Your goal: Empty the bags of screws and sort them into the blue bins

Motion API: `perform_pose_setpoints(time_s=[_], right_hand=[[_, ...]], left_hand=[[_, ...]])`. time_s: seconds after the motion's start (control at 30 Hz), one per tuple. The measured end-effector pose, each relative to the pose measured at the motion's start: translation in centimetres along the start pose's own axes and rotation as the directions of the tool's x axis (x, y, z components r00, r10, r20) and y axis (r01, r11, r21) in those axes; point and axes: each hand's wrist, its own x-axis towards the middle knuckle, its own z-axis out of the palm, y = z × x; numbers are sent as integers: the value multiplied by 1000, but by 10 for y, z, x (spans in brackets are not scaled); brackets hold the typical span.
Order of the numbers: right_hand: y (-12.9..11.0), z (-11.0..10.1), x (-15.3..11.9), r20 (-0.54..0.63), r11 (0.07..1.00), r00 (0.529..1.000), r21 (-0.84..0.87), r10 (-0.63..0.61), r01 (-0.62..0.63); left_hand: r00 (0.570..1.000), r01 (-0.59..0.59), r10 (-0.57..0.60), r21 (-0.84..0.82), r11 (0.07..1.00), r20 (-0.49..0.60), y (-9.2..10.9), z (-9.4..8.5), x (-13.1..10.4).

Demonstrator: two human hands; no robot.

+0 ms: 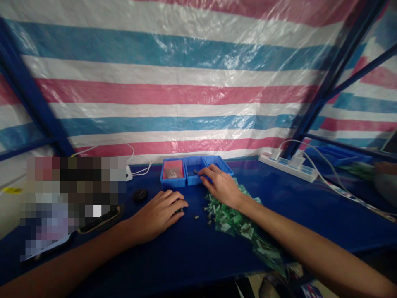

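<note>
My left hand (166,210) rests on the blue table with its fingers curled round a few small metal screws (180,210), partly hidden under the fingertips. Over the front of the middle blue bin (192,181) is my right hand (221,186), its thumb and fingertips pinched on a small dark piece that looks like a screw. Another screw (195,171) lies inside that bin. Between the hands, loose screws (196,217) are scattered on the table. A heap of small green plastic packets (231,221) spreads beneath my right wrist and forearm.
The left bin (173,182) holds a reddish packet; a third bin (228,167) adjoins on the right. A round black lid-like object (139,194) sits beyond my left hand. A white power strip (288,167) with cables lies at the back right. Blurred-out items stand at left.
</note>
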Motion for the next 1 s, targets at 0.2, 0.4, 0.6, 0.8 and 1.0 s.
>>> perform_pose_setpoints(time_s=[0.2, 0.4, 0.6, 0.8, 1.0], right_hand=[[1, 0, 0, 6, 1000, 1000, -16, -14, 15], [-1, -3, -1, -21, 997, 997, -33, -74, 74], [-9, -15, -7, 77, 926, 924, 93, -373, 366], [-15, -15, -11, 348, 917, 860, 1, -374, 398], [-15, -17, -10, 406, 929, 861, -69, -306, 363]], left_hand=[[1000, 5, -6, 6, 1000, 12, 1, -2, 0], [1000, 5, -5, 4, 1000, 22, 1, -2, 0], [1000, 13, -13, -3, 1000, 22, 2, -2, -1], [1000, 12, -13, 14, 1000, 19, 1, -1, 0], [1000, 17, -17, 3, 1000, 23, 2, -3, -1]])
